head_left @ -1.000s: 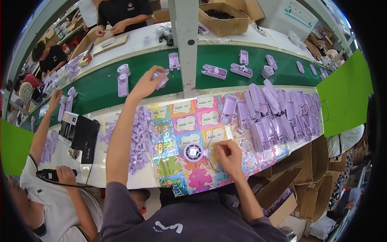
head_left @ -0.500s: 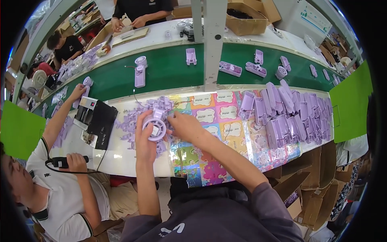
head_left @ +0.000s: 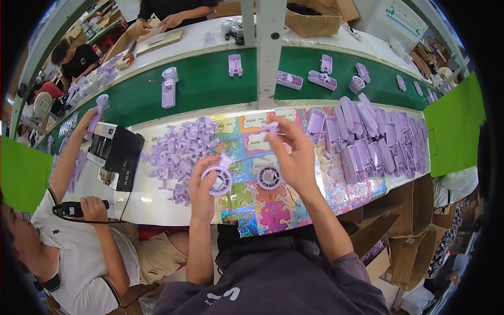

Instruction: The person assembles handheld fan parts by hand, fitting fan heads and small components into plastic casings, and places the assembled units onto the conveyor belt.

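Black machine (head_left: 126,163) at left, then a heap of lilac parts (head_left: 181,149). The left hand (head_left: 202,186) grips a round lilac fan piece (head_left: 223,182), spoked, with a pale centre, above the bench (head_left: 157,210). A second fan piece (head_left: 269,177) lies on the colourful mat (head_left: 269,216); beyond, a pale grey post (head_left: 270,58) hides part of the green belt (head_left: 210,84). The right hand (head_left: 295,152) pinches a little lilac bracket (head_left: 271,127); lilac shells (head_left: 370,152) stand massed farther right.

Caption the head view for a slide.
Left hand holding a round purple part, right hand pinching a small purple piece.
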The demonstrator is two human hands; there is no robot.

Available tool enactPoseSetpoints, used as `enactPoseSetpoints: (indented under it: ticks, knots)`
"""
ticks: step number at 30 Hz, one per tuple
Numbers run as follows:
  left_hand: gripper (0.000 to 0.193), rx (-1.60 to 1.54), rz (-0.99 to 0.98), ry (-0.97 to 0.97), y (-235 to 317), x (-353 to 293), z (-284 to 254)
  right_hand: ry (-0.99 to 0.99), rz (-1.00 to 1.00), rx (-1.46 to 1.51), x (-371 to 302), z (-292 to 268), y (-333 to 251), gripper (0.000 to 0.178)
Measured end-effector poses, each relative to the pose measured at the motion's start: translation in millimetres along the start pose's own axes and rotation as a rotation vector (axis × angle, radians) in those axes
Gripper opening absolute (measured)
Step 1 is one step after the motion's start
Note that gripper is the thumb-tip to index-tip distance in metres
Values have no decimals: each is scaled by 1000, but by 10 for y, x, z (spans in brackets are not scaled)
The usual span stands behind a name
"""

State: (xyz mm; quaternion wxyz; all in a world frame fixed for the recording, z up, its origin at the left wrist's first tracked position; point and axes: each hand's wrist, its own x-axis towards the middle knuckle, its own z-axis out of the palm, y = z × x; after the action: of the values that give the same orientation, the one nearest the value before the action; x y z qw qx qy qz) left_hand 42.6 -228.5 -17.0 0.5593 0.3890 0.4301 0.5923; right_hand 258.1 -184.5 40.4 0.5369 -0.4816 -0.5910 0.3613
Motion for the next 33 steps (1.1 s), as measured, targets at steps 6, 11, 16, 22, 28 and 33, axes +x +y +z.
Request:
enactPoseSetpoints:
  ticks: [6,11,16,22,28,33]
  knots:
    - [38,62,-32,-189,-83,1,171,-243,-56,-215,-306,60,29,34]
    - [42,3,-84,-289,-72,-13,190,-332,194,-110,-323,8,-12,36]
    - [16,12,-108,-61,-148,-132,334,-390,192,-37,-401,-34,-27,30]
    - [14,52,115,-204,-42,-135,405,-379,254,97,-476,-138,-129,26]
    - [23,376,144,-512,137,450,593,-180,256,306,-371,-431,232,23]
    - [30,840,290,-170,11,1987,354,-10,333,297,-477,-1133,439,26]
